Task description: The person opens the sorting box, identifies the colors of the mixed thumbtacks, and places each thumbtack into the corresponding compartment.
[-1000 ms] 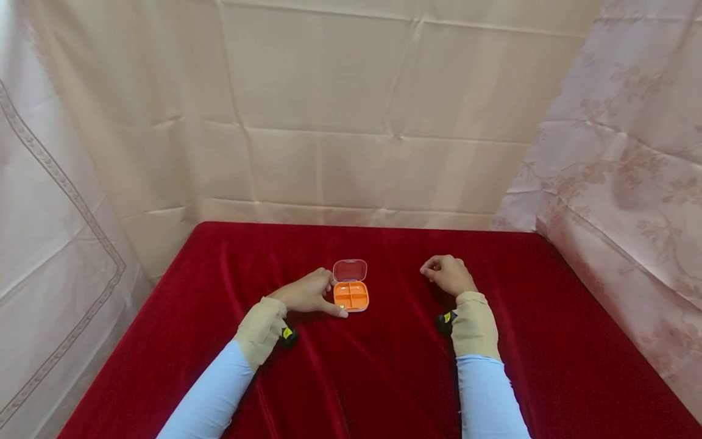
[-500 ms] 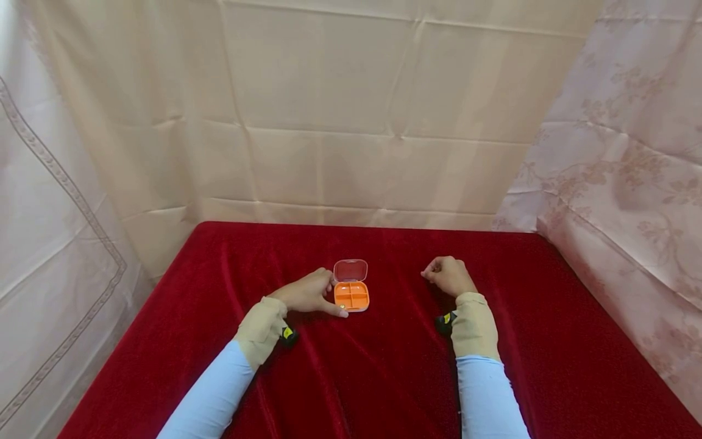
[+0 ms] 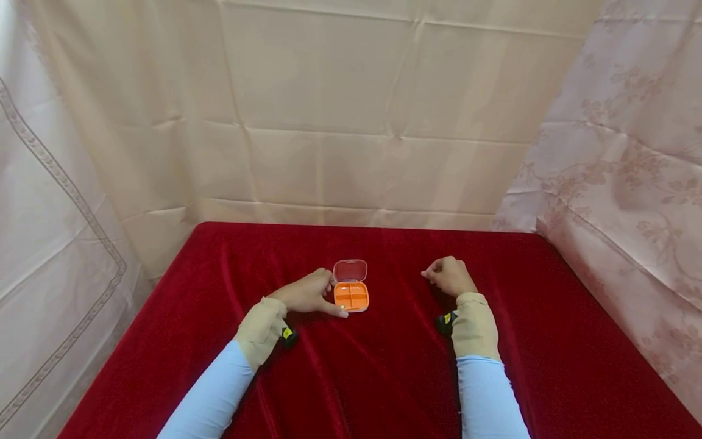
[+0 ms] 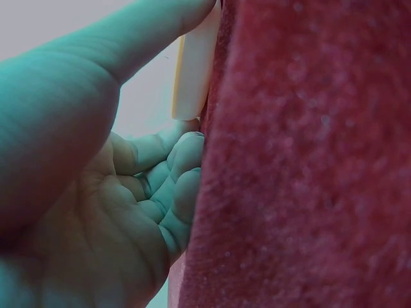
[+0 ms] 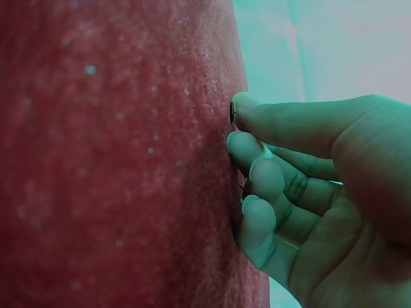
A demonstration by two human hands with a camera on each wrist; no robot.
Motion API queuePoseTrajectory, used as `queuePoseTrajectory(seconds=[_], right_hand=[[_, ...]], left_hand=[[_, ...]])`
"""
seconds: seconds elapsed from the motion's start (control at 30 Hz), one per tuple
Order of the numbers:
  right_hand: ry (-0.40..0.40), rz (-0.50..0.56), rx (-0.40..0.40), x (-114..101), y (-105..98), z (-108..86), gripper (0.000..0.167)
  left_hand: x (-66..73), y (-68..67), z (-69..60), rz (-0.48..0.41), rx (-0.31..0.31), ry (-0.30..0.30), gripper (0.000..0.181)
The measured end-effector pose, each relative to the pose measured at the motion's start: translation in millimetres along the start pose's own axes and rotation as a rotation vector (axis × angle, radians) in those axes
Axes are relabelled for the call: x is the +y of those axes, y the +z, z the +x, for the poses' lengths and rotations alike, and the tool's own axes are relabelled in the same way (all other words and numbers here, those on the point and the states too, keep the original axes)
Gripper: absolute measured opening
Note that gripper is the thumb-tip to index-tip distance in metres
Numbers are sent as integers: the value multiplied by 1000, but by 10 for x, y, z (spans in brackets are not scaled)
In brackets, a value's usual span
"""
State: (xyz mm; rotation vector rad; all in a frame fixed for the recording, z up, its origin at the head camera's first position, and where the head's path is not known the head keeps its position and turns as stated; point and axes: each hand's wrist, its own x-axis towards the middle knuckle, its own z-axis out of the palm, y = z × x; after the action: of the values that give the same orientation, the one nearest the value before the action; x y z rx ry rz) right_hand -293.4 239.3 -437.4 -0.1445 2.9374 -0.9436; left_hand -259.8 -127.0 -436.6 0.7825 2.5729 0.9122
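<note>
The left hand [image 3: 309, 294] and right hand [image 3: 450, 275] work well apart; from my remote seat I see the left clasping the orange, four-compartment plastic box [image 3: 351, 296], thumb along its near side and fingers at its far left, a hold I judge to steady it on soft pile. The right hand's fingers curl down at the cloth, with a tiny dark object [image 5: 232, 113] at the thumb tip; I cannot tell whether it is pinched or merely touched. The box rests left of the right hand, its clear, rounded lid [image 3: 350, 270] tipped back, which leaves every compartment exposed. A tiny pale-gold bead [image 3: 342, 306] lies in the near-left compartment, beside the left thumb. Deep red velvet cloth [image 3: 406, 378] drapes the tabletop, its nap probably keeping small pieces from rolling. Beyond, I note a creased cream fabric backdrop [image 3: 351, 122], hung perhaps to screen off the surroundings.
</note>
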Motion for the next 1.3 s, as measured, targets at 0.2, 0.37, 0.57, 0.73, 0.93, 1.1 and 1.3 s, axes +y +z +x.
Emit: queuePoseTrajectory(seconds=[0.2,0.37,0.57,0.73,0.93,1.1,1.3], right_hand=[[-13,-2,-12,16,6,1,18],[-21,11,-6,37,8,7,19],[26,120,3,39,-1,7,22],[100,377,-24,25,-21,-15,28],[137,769,-132,60,-44,-25,28],[172,1064,-235,123,-80,-22,16],[129,1359,-425,199,-111,-17,28]], left_hand=[[-13,8,1,4,-3,0,62],[-37,15,11,11,-8,2,64],[-47,13,21,13,-10,9,65],[-50,14,27,15,-13,7,66],[-51,19,29,14,-14,5,65],[-37,13,24,11,-11,7,65],[-33,9,19,6,-9,14,65]])
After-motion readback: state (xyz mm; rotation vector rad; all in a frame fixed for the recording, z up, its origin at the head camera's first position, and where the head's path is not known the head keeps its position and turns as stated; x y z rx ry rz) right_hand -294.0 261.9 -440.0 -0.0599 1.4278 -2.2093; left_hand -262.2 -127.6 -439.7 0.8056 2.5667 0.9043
